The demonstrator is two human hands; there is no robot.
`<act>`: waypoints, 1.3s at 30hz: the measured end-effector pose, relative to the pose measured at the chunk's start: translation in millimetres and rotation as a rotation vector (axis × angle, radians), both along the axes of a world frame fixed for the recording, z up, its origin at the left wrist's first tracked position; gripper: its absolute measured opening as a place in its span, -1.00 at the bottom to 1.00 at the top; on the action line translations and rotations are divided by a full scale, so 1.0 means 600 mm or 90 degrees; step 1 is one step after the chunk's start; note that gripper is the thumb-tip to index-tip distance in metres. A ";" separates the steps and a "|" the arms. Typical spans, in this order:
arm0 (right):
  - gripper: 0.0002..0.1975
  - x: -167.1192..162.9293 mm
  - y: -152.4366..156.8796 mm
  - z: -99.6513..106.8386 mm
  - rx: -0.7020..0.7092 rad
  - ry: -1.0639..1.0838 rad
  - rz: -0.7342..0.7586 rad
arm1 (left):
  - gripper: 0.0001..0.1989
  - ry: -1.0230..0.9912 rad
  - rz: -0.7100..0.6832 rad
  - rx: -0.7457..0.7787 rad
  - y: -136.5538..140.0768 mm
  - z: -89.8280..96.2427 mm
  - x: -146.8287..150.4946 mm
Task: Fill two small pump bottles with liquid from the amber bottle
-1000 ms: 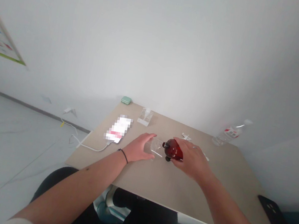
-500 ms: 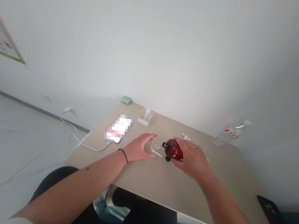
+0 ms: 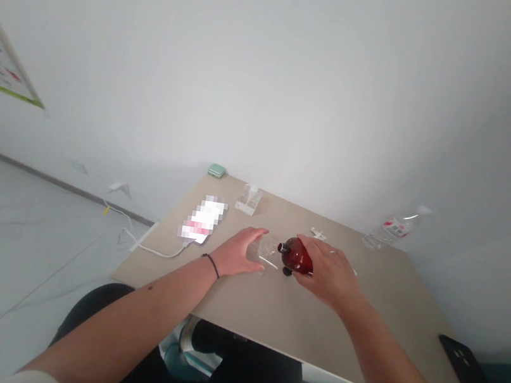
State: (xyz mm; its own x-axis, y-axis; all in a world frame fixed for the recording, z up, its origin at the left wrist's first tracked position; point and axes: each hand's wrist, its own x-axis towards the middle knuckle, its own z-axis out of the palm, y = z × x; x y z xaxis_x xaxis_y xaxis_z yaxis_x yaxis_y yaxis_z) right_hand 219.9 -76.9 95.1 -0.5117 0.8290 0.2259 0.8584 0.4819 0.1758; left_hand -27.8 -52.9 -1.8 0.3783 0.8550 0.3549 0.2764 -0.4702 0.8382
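Fingers and thumb of my left hand point(image 3: 237, 255) curve around a clear cup point(image 3: 269, 252) over the table's middle. In my right hand point(image 3: 330, 273) is a dark reddish-brown bottle point(image 3: 297, 257), uncapped and tilted, its black neck pointing left at the cup. The neck is close to the cup's rim; whether they touch I cannot tell, nor can I make out any liquid stream. A small black cap point(image 3: 287, 272) lies on the table just below the bottle's neck. My right palm hides the bottle's base.
On the beige table point(image 3: 265, 321) lie a phone point(image 3: 204, 219) with a white cable point(image 3: 164, 255), a green case point(image 3: 216, 171), a clear box point(image 3: 248, 200) and a small white piece point(image 3: 318, 233). A water bottle point(image 3: 394, 228) stands back right; a black object point(image 3: 469, 370) lies at the right edge.
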 end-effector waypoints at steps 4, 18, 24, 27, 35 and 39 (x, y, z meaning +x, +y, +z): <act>-0.33 0.001 -0.001 0.001 -0.003 0.000 0.002 | -0.14 0.008 0.002 0.008 0.000 -0.001 0.000; -0.31 -0.005 -0.001 0.006 -0.013 -0.011 0.003 | -0.13 0.012 0.000 0.012 0.001 -0.005 0.000; -0.31 -0.002 0.000 0.005 0.003 -0.013 0.006 | -0.13 0.013 -0.004 0.009 0.000 -0.003 0.000; -0.31 -0.001 0.000 0.005 0.000 -0.014 0.003 | -0.13 0.010 -0.003 0.008 0.000 -0.001 0.000; -0.31 0.001 -0.002 0.004 0.004 -0.010 0.001 | -0.13 0.011 0.001 0.008 0.000 -0.004 -0.001; -0.31 -0.002 -0.002 0.006 -0.003 -0.014 -0.002 | -0.13 0.009 0.000 -0.001 -0.001 -0.003 0.000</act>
State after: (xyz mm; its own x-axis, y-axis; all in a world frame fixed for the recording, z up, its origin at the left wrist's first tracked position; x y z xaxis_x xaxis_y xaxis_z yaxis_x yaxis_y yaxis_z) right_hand 219.0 -77.9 98.7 -0.5138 0.8316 0.2109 0.8559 0.4801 0.1921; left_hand -27.7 -53.3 -3.8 0.3835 0.8553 0.3485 0.2885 -0.4694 0.8345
